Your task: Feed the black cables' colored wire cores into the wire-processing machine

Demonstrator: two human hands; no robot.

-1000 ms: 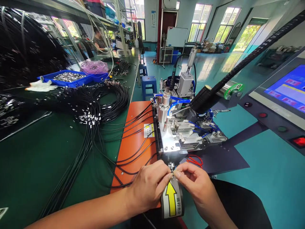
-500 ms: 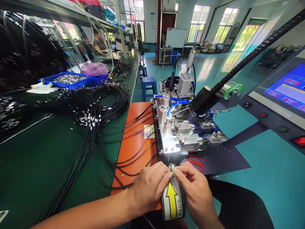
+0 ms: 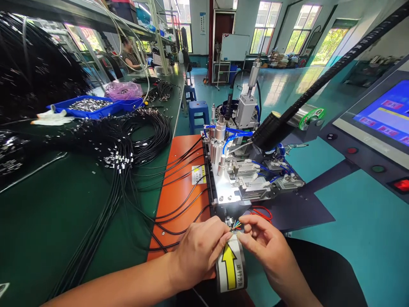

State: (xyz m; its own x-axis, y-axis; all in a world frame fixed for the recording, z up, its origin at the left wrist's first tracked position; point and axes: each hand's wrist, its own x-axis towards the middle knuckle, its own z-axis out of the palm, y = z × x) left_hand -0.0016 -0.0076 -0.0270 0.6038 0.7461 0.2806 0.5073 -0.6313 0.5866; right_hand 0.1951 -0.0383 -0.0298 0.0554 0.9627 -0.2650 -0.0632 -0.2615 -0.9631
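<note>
My left hand (image 3: 202,249) is closed in a pinch at the front end of the machine. It grips the end of a black cable, from which thin coloured wires (image 3: 236,224) fan out to the right. My right hand (image 3: 270,247) sits just right of these wires, thumb and forefinger apart, with nothing visible between them. Below both hands is a round drum (image 3: 240,268) bearing a yellow arrow label. Just beyond the fingertips stands the soldering machine (image 3: 234,170), under a bright light. The cable inside my left fist is hidden.
Several black cables cross an orange plate (image 3: 182,170) into the machine's left side. Bundled cables (image 3: 147,136) and a blue tray (image 3: 91,111) of metal connectors lie on the green bench. At right are a screen (image 3: 388,113) and red-handled tool (image 3: 263,212). A person sits far off.
My right hand has moved slightly right, and its thumb and forefinger have parted. The coloured wires, hidden before between my fingertips, now show spread out. My left hand keeps its pinch.
</note>
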